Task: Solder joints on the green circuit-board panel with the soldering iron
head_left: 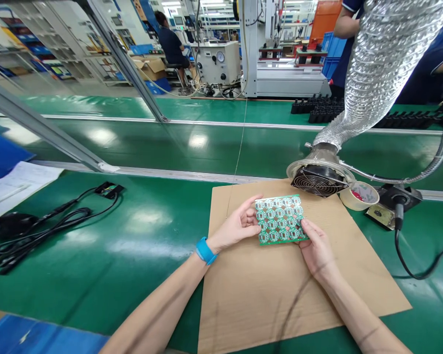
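Note:
A green circuit board panel (280, 219), patterned with rows of small round boards, is held above a brown cardboard sheet (266, 290). My left hand (241, 220), with a blue band on its wrist, grips the panel's left edge between thumb and fingers. At the lower right corner, my right hand (316, 243) pinches it, the thumb on top and the fingers partly hidden beneath. Just behind the panel is a round fume extractor hood (320, 179) with a black grille, joined to a silver flexible duct (384, 64).
Right of the hood stand a tape roll (360, 195) and a black holder with a cable (400, 196). Black cables (74, 216) and papers (18, 184) lie on the left. A metal frame post (129, 64) slants across. Across the bench are black parts (321, 108) and co-workers.

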`<action>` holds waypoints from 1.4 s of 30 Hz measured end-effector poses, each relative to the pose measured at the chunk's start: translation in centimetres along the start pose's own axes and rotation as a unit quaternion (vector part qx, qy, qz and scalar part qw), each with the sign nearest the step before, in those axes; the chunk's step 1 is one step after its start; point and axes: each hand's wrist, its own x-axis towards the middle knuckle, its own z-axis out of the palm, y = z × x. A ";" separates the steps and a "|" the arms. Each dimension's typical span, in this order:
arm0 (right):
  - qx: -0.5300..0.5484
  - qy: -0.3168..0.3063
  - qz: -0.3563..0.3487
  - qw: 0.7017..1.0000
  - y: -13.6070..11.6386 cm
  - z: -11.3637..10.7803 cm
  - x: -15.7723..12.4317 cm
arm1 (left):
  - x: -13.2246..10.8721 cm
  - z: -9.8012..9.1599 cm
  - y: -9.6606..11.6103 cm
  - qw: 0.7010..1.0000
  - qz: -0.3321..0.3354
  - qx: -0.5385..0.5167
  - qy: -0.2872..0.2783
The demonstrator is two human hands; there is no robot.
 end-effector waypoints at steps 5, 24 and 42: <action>0.004 -0.010 -0.005 1.000 -0.2 0.2 -0.2 | -0.1 0.0 -0.1 1.000 0.002 -0.008 -0.001; 0.029 -0.012 0.002 1.000 -0.2 0.1 -0.2 | -0.1 0.0 -0.2 1.000 0.008 -0.002 -0.007; 0.038 -0.004 -0.002 0.999 -0.2 0.1 -0.3 | 0.2 -0.3 -0.8 1.000 0.021 -0.018 -0.014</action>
